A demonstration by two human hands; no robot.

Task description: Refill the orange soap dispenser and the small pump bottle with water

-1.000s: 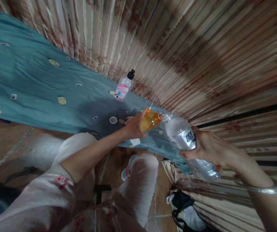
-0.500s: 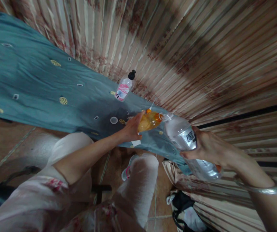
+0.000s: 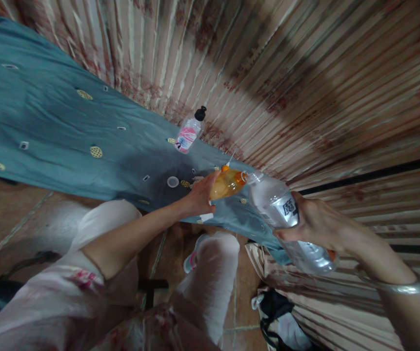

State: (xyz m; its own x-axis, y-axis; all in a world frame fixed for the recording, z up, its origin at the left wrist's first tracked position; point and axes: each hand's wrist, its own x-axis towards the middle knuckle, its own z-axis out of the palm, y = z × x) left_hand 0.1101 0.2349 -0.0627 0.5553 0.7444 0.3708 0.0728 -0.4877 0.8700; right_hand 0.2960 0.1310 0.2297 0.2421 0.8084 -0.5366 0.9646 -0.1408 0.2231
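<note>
My left hand [image 3: 203, 194] is wrapped round a small amber bottle [image 3: 228, 184], tilted with its open neck to the right. My right hand [image 3: 312, 220] grips a large clear plastic bottle [image 3: 272, 201] with a silvery label, leaning so that its mouth meets the amber bottle's neck. Whether liquid is passing between the two I cannot make out. Just behind the amber bottle lies an orange pump top [image 3: 225, 168] with a thin pale tube. A clear pump bottle [image 3: 189, 134] with a black head and pink label stands further back.
A teal cloth with pineapple prints [image 3: 59, 122] covers the long surface. On it lie a round whitish cap [image 3: 172, 182] and a small white piece [image 3: 206, 216]. A pleated curtain [image 3: 268, 73] hangs along the back and right. Dark and white fabric [image 3: 279, 312] lies on the tiled floor.
</note>
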